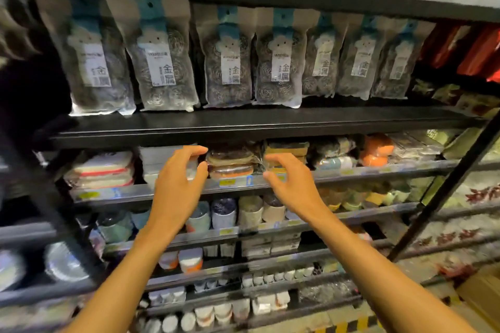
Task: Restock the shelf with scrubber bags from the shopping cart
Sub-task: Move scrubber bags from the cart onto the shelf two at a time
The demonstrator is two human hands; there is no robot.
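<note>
a: what stands on the black shelf (243,121)?
b: scrubber bags (165,54) upright in a row, labels facing out.
a: and the person's hands?
b: the left hand (178,178) and right hand (292,184) are raised below it, empty, fingers loosely curved, either side of a sponge pack (231,165).

bare left hand (177,184), bare right hand (293,186)

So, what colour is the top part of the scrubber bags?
Scrubber bags: teal centre strip, beige sides, seen in the head view.
</note>
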